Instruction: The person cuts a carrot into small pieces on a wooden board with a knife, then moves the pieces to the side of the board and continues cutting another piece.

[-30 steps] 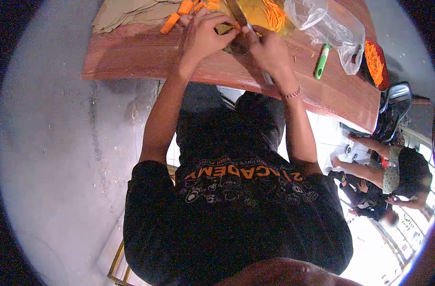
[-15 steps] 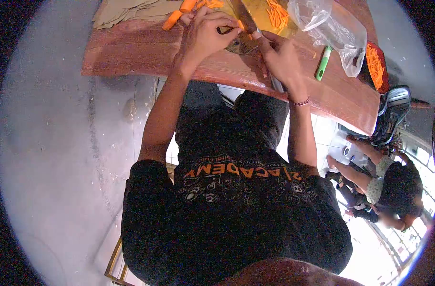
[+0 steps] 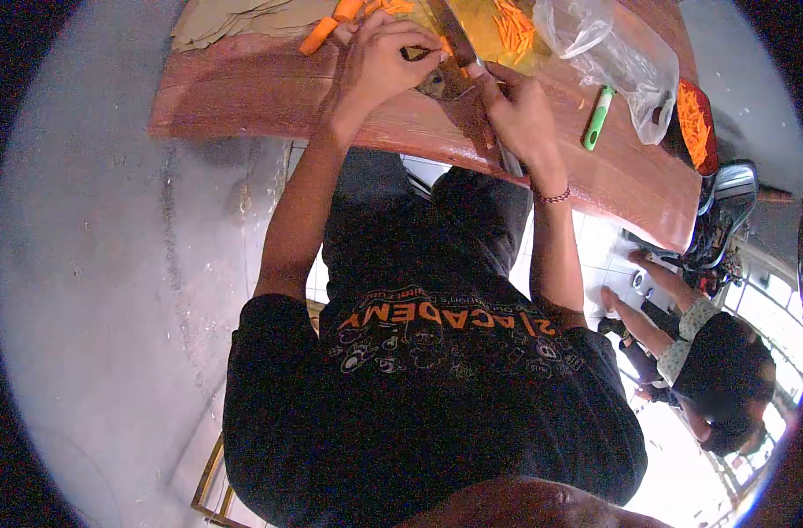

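My right hand (image 3: pixel 523 114) grips a knife (image 3: pixel 455 35) by its handle, the blade pointing away from me over a yellow cutting board (image 3: pixel 482 37). Close to the blade's left side, my left hand (image 3: pixel 386 66) pinches a small carrot piece (image 3: pixel 445 46) between thumb and fingertips. Thin carrot strips (image 3: pixel 513 28) lie on the board to the right of the knife. Beyond my left hand, thick orange carrot chunks (image 3: pixel 319 36) rest near the table's far side.
On the wooden table (image 3: pixel 243 97) are brown paper sheets (image 3: pixel 221 22), a clear plastic bag (image 3: pixel 626 75) and a green-and-white peeler-like tool (image 3: pixel 599 117). A container of carrot strips (image 3: pixel 693 126) stands at the right edge. Another person (image 3: pixel 723 370) is low down at the right.
My right hand and the knife have shifted very slightly; my left hand stays almost still on the carrot piece. The person at the right has bent further down.
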Available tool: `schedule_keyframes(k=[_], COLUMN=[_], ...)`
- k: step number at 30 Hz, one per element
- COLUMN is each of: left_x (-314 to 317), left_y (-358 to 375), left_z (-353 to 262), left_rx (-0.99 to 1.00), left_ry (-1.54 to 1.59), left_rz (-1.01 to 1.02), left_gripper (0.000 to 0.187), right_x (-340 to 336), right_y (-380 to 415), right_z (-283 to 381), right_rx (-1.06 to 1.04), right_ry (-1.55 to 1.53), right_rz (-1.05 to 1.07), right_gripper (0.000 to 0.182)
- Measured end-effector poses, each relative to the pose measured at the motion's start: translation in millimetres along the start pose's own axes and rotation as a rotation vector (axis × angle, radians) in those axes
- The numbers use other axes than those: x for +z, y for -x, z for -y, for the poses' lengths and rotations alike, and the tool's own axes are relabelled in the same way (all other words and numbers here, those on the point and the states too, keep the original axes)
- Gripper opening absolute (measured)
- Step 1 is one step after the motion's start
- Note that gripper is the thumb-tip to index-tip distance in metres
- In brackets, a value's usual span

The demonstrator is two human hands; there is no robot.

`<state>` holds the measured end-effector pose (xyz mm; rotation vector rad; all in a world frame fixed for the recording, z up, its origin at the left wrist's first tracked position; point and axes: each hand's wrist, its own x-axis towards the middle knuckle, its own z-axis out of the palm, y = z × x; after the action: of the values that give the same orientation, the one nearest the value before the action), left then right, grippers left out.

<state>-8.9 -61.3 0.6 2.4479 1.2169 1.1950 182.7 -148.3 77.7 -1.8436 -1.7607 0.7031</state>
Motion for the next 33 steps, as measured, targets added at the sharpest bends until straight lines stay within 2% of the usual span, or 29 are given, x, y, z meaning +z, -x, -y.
schedule_keyframes(k=[4, 6, 12, 15, 17, 24, 28, 30, 33], left_x=[-0.9, -2.3, -2.1, -2.8, -2.1, 2.6, 0.3, -2.5, -2.9], left_y=[-0.1, -0.4, -2.2, -2.2, -2.4, -1.4, -0.2, 1.5, 2.8], left_z=[-5.1, -5.0, -2.2, -4.2, -3.8, 3.2, 0.1, -6.4, -6.5], left_rx=[-0.091, -0.009, 0.031, -0.009, -0.002, 0.038, 0.038, -0.042, -0.056], left_ry=[0.047, -0.009, 0.0, 0.008, 0.017, 0.055, 0.032, 0.097, 0.024], left_rz=[0.003, -0.012, -0.006, 0.013, 0.003, -0.026, -0.052, -0.031, 0.005], left_gripper=[0.016, 0.02, 0.018, 0.017, 0.017, 0.013, 0.014, 0.014, 0.013], right_x=[-1.9, -1.0, -1.5, 3.9, 8.9, 21.0, 12.9, 3.4, -6.9], right_y=[-0.3, 0.4, 0.1, 0.0, -1.8, -33.8, -35.2, -23.3, -9.6], right_z=[0.8, 0.0, 1.1, 5.3, 9.7, 5.0, 7.8, 10.9, 14.8], right_rx=[0.06, 0.052, 0.059, 0.045, 0.05, -0.08, -0.021, -0.016, 0.085], right_ry=[-0.063, -0.063, -0.07, -0.058, 0.057, -0.037, -0.09, -0.148, -0.188], right_rz=[0.04, 0.033, 0.08, 0.031, -0.004, -0.078, -0.055, -0.048, 0.058], right_gripper=[0.044, 0.045, 0.044, 0.043, 0.043, 0.044, 0.045, 0.046, 0.049])
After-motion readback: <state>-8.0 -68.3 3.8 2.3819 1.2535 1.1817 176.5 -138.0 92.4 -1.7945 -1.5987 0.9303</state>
